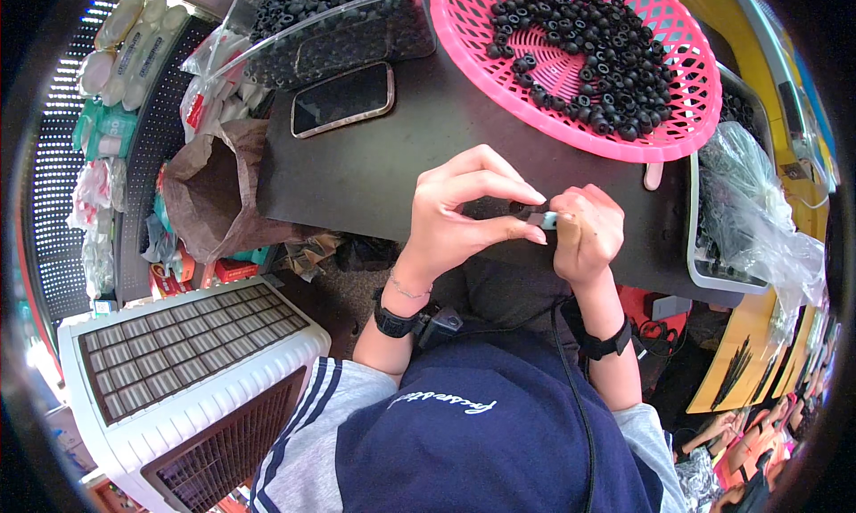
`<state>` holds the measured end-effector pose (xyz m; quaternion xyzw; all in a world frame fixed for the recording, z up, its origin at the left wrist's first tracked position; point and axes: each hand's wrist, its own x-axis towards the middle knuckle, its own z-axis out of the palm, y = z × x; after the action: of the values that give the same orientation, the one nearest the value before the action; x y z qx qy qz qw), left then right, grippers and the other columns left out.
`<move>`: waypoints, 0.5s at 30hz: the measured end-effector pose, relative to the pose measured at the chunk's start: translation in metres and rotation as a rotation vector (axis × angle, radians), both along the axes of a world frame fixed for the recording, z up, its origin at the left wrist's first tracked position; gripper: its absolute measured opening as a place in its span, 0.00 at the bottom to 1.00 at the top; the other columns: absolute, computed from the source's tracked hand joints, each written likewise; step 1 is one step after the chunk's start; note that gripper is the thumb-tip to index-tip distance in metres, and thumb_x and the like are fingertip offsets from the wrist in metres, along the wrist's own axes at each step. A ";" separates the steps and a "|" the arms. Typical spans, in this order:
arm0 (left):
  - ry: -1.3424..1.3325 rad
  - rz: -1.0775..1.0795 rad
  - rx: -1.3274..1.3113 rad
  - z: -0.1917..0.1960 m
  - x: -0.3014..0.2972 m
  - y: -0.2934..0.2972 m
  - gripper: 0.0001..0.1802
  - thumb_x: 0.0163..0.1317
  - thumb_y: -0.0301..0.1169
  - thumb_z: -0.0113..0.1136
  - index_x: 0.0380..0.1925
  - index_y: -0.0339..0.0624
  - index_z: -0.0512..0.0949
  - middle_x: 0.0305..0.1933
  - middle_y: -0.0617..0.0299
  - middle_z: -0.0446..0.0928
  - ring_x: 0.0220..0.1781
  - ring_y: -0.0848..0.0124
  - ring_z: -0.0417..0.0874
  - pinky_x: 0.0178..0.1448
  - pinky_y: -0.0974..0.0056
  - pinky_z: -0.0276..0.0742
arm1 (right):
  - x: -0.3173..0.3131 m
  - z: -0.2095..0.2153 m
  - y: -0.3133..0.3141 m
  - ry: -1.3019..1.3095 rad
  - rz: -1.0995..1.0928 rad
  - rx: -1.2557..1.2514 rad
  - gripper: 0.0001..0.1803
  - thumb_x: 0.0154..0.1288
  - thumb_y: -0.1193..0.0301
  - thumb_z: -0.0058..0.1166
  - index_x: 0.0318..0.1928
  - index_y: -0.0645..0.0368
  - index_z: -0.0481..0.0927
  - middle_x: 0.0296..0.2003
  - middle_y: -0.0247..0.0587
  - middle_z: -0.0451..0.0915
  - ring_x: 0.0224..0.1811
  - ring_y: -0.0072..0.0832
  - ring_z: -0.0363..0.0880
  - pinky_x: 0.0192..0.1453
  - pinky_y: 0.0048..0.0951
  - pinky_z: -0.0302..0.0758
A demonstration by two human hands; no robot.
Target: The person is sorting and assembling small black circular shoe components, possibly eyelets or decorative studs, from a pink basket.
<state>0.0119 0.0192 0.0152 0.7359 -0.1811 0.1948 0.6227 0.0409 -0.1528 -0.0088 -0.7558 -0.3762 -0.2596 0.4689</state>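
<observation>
Over the near edge of the dark table, my left hand (pixel 459 205) is curled, thumb and forefinger closing from above and below around something dark. What sits between those fingertips is hard to make out against the dark table. Facing it, my right hand (pixel 588 232) is closed in a fist around a small tool with a light blue end (pixel 550 220). A short greyish tip of this tool points left, into the gap between my left fingertips. Beyond both hands, a pink plastic basket (pixel 571 125) holds many small black ring-like parts (pixel 615 85).
A clear tub (pixel 428 22) of similar black parts stands at the far left, with a phone (pixel 343 100) before it. Right of the basket is a tray (pixel 694 236) with plastic bags (pixel 758 210). A brown sack (pixel 236 192) and white air cooler (pixel 294 335) stand left.
</observation>
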 end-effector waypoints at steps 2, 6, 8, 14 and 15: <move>0.018 -0.006 -0.021 0.001 0.000 -0.002 0.16 0.35 0.27 0.77 0.29 0.42 0.85 0.30 0.63 0.79 0.32 0.73 0.80 0.36 0.71 0.74 | 0.001 -0.005 0.001 -0.075 -0.034 0.136 0.08 0.62 0.75 0.50 0.25 0.62 0.73 0.19 0.39 0.74 0.18 0.34 0.74 0.22 0.30 0.65; 0.027 -0.005 -0.046 -0.001 -0.001 -0.001 0.17 0.35 0.27 0.77 0.30 0.41 0.85 0.30 0.63 0.79 0.32 0.74 0.79 0.35 0.71 0.73 | 0.001 -0.009 0.000 -0.040 -0.025 0.176 0.11 0.65 0.74 0.46 0.25 0.63 0.72 0.18 0.39 0.71 0.16 0.34 0.71 0.21 0.30 0.63; 0.029 -0.010 -0.043 0.000 -0.001 -0.001 0.17 0.36 0.27 0.77 0.31 0.41 0.84 0.30 0.63 0.79 0.32 0.74 0.78 0.35 0.71 0.73 | 0.001 -0.007 0.000 -0.023 -0.035 0.155 0.12 0.66 0.73 0.45 0.25 0.64 0.72 0.17 0.39 0.71 0.15 0.34 0.70 0.20 0.30 0.63; 0.076 -0.058 -0.057 0.002 -0.002 -0.001 0.11 0.44 0.26 0.73 0.30 0.40 0.82 0.29 0.63 0.78 0.30 0.74 0.77 0.35 0.71 0.72 | 0.000 -0.007 0.000 -0.033 -0.065 0.168 0.12 0.66 0.74 0.44 0.24 0.63 0.72 0.18 0.39 0.71 0.16 0.34 0.70 0.21 0.30 0.63; 0.085 -0.062 -0.082 0.001 -0.001 0.000 0.11 0.45 0.25 0.72 0.30 0.39 0.82 0.30 0.63 0.78 0.31 0.74 0.77 0.36 0.71 0.73 | 0.000 -0.006 0.000 -0.021 -0.062 0.163 0.12 0.66 0.74 0.44 0.24 0.63 0.72 0.18 0.39 0.71 0.16 0.34 0.70 0.21 0.30 0.63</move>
<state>0.0104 0.0192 0.0159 0.7113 -0.1693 0.1512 0.6652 0.0413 -0.1528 -0.0153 -0.7236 -0.3351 -0.3116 0.5167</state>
